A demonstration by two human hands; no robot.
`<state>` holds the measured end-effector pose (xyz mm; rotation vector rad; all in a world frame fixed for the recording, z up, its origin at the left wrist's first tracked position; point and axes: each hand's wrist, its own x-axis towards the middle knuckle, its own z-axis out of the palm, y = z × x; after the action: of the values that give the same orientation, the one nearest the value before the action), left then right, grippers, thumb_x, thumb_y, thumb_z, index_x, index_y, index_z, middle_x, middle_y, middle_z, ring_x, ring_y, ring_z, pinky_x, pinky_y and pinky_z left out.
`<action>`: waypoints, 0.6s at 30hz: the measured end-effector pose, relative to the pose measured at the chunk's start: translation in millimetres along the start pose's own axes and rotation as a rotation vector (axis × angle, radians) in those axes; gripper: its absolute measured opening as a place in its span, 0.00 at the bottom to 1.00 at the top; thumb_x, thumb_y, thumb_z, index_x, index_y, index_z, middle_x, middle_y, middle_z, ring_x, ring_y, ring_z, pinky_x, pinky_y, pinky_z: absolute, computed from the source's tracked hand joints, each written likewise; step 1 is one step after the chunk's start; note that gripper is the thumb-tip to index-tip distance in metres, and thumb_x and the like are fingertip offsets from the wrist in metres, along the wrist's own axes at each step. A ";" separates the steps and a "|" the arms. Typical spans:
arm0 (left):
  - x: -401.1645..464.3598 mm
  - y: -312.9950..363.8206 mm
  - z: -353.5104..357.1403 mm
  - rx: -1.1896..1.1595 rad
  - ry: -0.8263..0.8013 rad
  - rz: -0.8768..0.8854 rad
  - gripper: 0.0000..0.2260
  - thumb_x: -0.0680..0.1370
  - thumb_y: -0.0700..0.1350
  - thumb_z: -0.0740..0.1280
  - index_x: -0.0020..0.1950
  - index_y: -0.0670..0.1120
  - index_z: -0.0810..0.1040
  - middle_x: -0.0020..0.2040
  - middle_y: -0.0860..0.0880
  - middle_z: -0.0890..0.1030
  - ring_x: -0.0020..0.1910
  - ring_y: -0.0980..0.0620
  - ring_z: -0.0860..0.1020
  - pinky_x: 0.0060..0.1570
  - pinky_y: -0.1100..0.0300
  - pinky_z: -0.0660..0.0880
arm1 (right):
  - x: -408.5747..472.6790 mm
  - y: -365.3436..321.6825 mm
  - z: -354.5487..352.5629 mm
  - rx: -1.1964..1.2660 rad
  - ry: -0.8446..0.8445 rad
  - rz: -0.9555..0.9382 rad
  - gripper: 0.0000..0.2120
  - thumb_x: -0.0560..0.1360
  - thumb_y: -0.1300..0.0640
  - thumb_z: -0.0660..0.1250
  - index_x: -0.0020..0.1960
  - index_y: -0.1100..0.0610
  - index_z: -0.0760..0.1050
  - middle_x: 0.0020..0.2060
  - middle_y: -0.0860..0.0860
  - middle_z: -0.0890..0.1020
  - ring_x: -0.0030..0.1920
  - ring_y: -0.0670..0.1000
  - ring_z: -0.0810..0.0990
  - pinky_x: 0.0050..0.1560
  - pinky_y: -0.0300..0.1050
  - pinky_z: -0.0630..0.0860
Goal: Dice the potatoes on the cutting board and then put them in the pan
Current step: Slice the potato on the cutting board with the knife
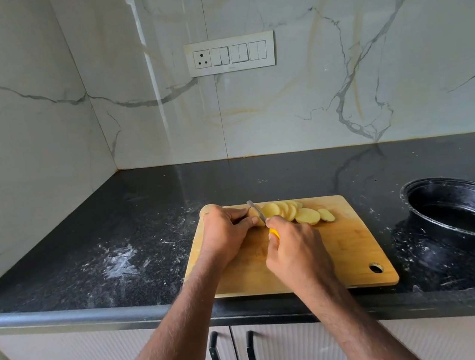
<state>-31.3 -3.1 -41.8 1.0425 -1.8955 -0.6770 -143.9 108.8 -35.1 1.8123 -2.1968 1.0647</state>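
Note:
A wooden cutting board lies on the black counter. Round yellow potato slices fan out along its far edge. My left hand grips the uncut end of the potato, which is mostly hidden under the fingers. My right hand holds a knife by its yellow handle. The knife blade stands in the potato just right of my left fingertips. A black pan sits on the counter to the right of the board, with nothing visible inside.
The black counter carries white powdery smears left of the board and around the pan. Marble walls close the corner at the back and left. A switch plate is on the back wall. Cabinet doors with black handles are below.

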 end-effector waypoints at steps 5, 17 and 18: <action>2.7 -5.8 3.5 -0.012 0.003 -0.015 0.02 0.75 0.42 0.75 0.45 0.44 0.88 0.31 0.62 0.79 0.29 0.68 0.72 0.34 0.75 0.67 | 4.9 -5.6 1.5 -0.021 -0.028 0.003 0.14 0.81 0.56 0.63 0.66 0.51 0.76 0.48 0.49 0.83 0.37 0.44 0.73 0.31 0.31 0.68; 5.3 -10.5 7.8 0.022 0.043 -0.002 0.04 0.74 0.42 0.76 0.43 0.41 0.86 0.37 0.52 0.84 0.33 0.69 0.73 0.35 0.71 0.68 | 12.7 -9.2 4.3 -0.112 -0.139 -0.015 0.18 0.80 0.58 0.64 0.70 0.50 0.73 0.48 0.50 0.80 0.39 0.47 0.73 0.34 0.39 0.71; 4.4 -9.6 8.1 0.024 0.046 -0.008 0.04 0.74 0.42 0.76 0.44 0.42 0.86 0.36 0.53 0.84 0.32 0.69 0.72 0.34 0.71 0.68 | 12.1 -8.0 2.6 -0.122 -0.141 -0.023 0.18 0.80 0.58 0.65 0.69 0.51 0.74 0.48 0.51 0.81 0.39 0.47 0.73 0.34 0.39 0.71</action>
<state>-35.7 -11.2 -51.3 1.0723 -1.8648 -0.6315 -139.3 97.0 -27.6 1.9075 -2.2575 0.8021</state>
